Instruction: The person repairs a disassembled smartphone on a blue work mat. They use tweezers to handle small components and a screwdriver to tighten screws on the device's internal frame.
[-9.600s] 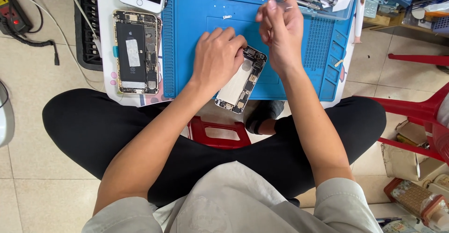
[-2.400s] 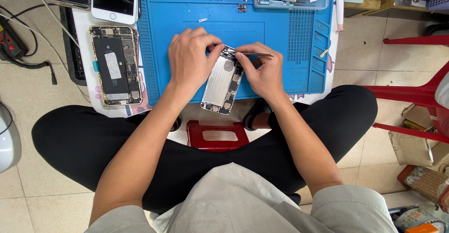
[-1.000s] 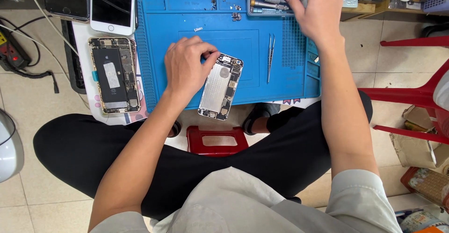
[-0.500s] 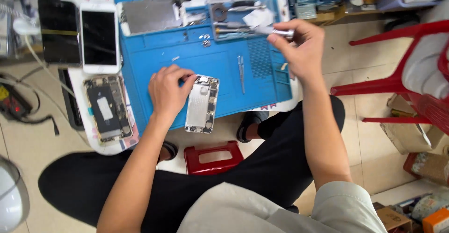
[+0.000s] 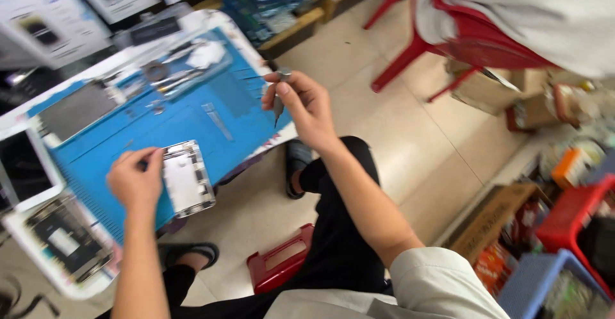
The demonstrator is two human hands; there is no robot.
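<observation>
Two hands work over a blue mat (image 5: 192,117) on the white tabletop (image 5: 211,21). Left hand (image 5: 136,181) rests its grip on the left edge of an opened phone (image 5: 187,178), fingers curled against it, pinning it flat at the mat's near edge. Right hand (image 5: 306,109) hovers above the mat's right corner, grip pinched shut on a thin dark tool (image 5: 278,101) pointing downward. Tweezers (image 5: 218,120) lie on the mat between the hands. Another opened phone (image 5: 64,242) sits further left.

Place: a phone repair shop.
Signs: blue repair mat (image 5: 192,117) with tools, opened phones (image 5: 64,242), stacked boxes (image 5: 38,18), red plastic chair (image 5: 448,43), tiled floor (image 5: 410,146).
</observation>
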